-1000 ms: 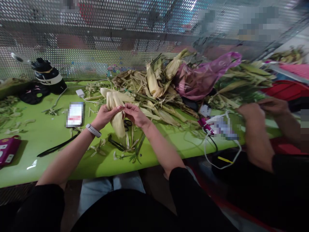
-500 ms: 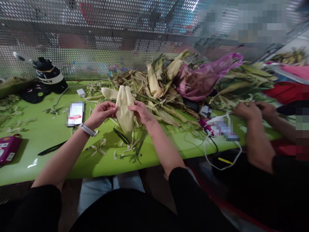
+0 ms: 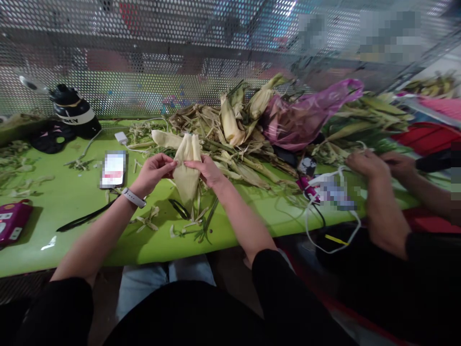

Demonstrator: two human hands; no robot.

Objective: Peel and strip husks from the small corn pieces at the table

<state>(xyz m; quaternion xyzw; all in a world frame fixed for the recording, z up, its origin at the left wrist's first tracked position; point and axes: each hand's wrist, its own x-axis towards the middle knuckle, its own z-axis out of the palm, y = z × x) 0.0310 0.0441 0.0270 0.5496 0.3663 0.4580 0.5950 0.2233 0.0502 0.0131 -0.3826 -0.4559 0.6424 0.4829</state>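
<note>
A pale, broad corn husk is held up over the green table, its narrow end pointing down toward me. My left hand pinches its left edge between thumb and fingers. On the opposite edge, my right hand grips the husk with the thumb laid across its front. Just behind it lies another pale husk piece. Below the held husk are a thin dark loop and scattered husk scraps.
Behind my hands rises a heap of corn husks, with a pink plastic bag on it. A phone lies left, near a dark bottle and a purple box. At right, a co-worker's hands handle husks beside a white cable.
The husk's upper end has dropped slightly and its top looks folded closer together. My right thumb has slid left across its front. The co-worker's hands have shifted slightly.
</note>
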